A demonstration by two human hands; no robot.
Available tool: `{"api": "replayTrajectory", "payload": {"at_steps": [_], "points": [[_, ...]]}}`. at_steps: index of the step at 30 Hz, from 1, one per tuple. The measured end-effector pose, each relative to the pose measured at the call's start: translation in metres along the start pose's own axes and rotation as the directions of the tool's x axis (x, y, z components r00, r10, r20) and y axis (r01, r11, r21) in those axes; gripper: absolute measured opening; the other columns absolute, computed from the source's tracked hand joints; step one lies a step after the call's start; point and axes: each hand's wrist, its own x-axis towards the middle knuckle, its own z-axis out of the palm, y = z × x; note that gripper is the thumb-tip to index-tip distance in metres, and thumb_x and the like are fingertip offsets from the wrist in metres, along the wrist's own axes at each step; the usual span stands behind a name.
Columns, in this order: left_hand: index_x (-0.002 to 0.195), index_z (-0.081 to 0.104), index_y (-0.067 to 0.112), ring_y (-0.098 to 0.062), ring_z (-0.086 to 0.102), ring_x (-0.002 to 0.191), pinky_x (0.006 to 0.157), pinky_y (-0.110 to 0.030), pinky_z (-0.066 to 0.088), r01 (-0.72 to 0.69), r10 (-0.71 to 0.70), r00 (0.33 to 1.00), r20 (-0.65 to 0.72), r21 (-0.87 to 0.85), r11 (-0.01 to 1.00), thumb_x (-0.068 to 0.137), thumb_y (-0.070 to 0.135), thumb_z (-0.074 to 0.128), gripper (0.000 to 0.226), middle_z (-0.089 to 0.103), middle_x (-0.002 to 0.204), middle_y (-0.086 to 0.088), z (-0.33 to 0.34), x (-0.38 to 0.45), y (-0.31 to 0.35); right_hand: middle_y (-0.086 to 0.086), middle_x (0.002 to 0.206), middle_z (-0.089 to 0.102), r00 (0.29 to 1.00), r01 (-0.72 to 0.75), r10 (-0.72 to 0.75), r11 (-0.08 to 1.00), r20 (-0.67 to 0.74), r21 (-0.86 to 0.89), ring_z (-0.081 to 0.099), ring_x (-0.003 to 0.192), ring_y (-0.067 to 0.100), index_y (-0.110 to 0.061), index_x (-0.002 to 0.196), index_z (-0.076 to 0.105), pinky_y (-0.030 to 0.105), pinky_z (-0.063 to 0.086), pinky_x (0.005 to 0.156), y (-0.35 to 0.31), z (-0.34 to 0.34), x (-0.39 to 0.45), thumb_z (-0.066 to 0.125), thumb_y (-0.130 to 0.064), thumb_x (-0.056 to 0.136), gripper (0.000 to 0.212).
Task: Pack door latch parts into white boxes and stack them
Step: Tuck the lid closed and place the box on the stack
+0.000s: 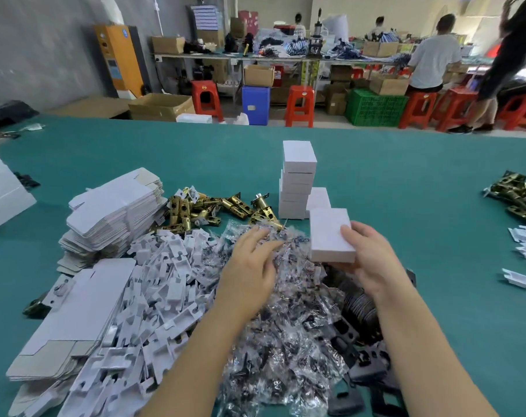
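Right hand (368, 263) grips one closed white box (331, 234) just in front of the box stack (297, 182), about six high, with one more box (318, 198) beside it. Left hand (249, 266), fingers loose and spread, hovers over the screw bags (285, 326). Brass latches (213, 207) too many to count.

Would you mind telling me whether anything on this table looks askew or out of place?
The tall box stack is uneven: its top box sits shifted right, overhanging those below. Otherwise nothing stands out; the right hand holds a closed box and the left hand hovers open over the bagged parts.
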Motion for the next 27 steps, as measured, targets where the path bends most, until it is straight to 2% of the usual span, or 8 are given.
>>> {"api": "replayTrajectory", "payload": {"at_steps": [2, 4, 8, 12, 14, 16, 20, 27], "points": [[0.134, 0.062, 0.027, -0.008, 0.028, 0.147, 0.124, -0.036, 0.023, 0.036, -0.035, 0.999, 0.018, -0.061, 0.997, 0.101, 0.011, 0.054, 0.038, 0.042, 0.153, 0.008, 0.008, -0.003, -0.012, 0.008, 0.121, 0.067, 0.998, 0.046, -0.048, 0.998, -0.044, -0.053, 0.069, 0.098, 0.024, -0.012, 0.143, 0.051, 0.034, 0.059, 0.058, -0.012, -0.005, 0.027, 0.059, -0.018, 0.105, 0.039], [0.132, 0.064, 0.028, -0.005, 0.029, 0.144, 0.124, -0.04, 0.027, 0.067, -0.059, 0.995, 0.077, -0.098, 0.993, 0.1, 0.013, 0.056, 0.036, 0.041, 0.147, 0.013, 0.014, -0.007, -0.022, 0.012, 0.126, 0.066, 0.996, 0.052, -0.057, 0.997, -0.074, -0.062, 0.067, 0.098, 0.022, -0.006, 0.145, 0.051, 0.036, 0.057, 0.068, -0.023, -0.009, 0.058, 0.057, -0.012, 0.105, 0.041], [0.126, 0.067, 0.037, 0.002, 0.027, 0.138, 0.123, -0.032, 0.019, 0.081, -0.07, 0.987, 0.141, -0.069, 0.994, 0.101, 0.021, 0.059, 0.031, 0.044, 0.15, 0.013, 0.025, -0.005, -0.034, 0.017, 0.121, 0.063, 0.993, 0.032, -0.035, 0.999, -0.115, -0.021, 0.065, 0.092, 0.025, -0.006, 0.129, 0.056, 0.05, 0.057, 0.091, -0.041, 0.001, 0.12, 0.051, -0.002, 0.105, 0.025], [0.121, 0.057, 0.052, 0.009, 0.02, 0.134, 0.123, -0.028, 0.013, 0.07, -0.059, 0.985, 0.16, -0.064, 0.995, 0.101, 0.024, 0.058, 0.034, 0.038, 0.138, 0.026, 0.031, -0.003, -0.037, 0.019, 0.118, 0.061, 0.979, 0.058, -0.072, 0.995, -0.189, -0.075, 0.063, 0.104, 0.034, -0.003, 0.115, 0.055, 0.049, 0.058, 0.089, -0.047, 0.022, 0.173, 0.044, 0.001, 0.102, 0.018], [0.121, 0.056, 0.053, 0.007, 0.022, 0.137, 0.124, -0.03, 0.014, 0.076, -0.065, 0.984, 0.166, -0.062, 0.995, 0.101, 0.026, 0.057, 0.033, 0.035, 0.136, 0.029, 0.032, -0.002, -0.039, 0.024, 0.124, 0.063, 0.971, 0.074, -0.124, 0.968, -0.202, -0.239, 0.062, 0.118, 0.038, 0.005, 0.117, 0.059, 0.05, 0.056, 0.095, -0.04, 0.033, 0.192, 0.041, -0.003, 0.101, 0.025], [0.122, 0.059, 0.05, 0.003, 0.025, 0.141, 0.125, -0.032, 0.017, 0.084, -0.074, 0.982, 0.172, -0.051, 0.995, 0.101, 0.027, 0.056, 0.032, 0.036, 0.136, 0.03, 0.034, -0.001, -0.041, 0.022, 0.135, 0.062, 0.966, 0.08, -0.169, 0.916, -0.197, -0.394, 0.057, 0.129, 0.038, 0.005, 0.133, 0.058, 0.045, 0.05, 0.101, -0.028, 0.041, 0.204, 0.039, -0.01, 0.103, 0.038], [0.12, 0.054, 0.056, 0.003, 0.023, 0.142, 0.125, -0.031, 0.015, 0.101, -0.089, 0.978, 0.189, -0.058, 0.993, 0.101, 0.029, 0.055, 0.033, 0.038, 0.14, 0.03, 0.036, 0.0, -0.045, 0.016, 0.138, 0.063, 0.926, 0.114, -0.312, 0.768, -0.212, -0.631, 0.056, 0.126, 0.037, -0.004, 0.136, 0.059, 0.038, 0.044, 0.097, -0.007, 0.046, 0.214, 0.041, -0.023, 0.107, 0.039], [0.124, 0.059, 0.05, 0.006, 0.021, 0.141, 0.124, -0.028, 0.012, 0.097, -0.083, 0.979, 0.186, -0.064, 0.993, 0.102, 0.03, 0.054, 0.031, 0.038, 0.14, 0.03, 0.035, -0.001, -0.044, 0.018, 0.149, 0.053, 0.947, 0.088, -0.263, 0.765, -0.185, -0.637, 0.05, 0.134, 0.038, -0.003, 0.148, 0.048, 0.043, 0.043, 0.108, 0.007, 0.048, 0.224, 0.038, -0.035, 0.11, 0.05]]}}
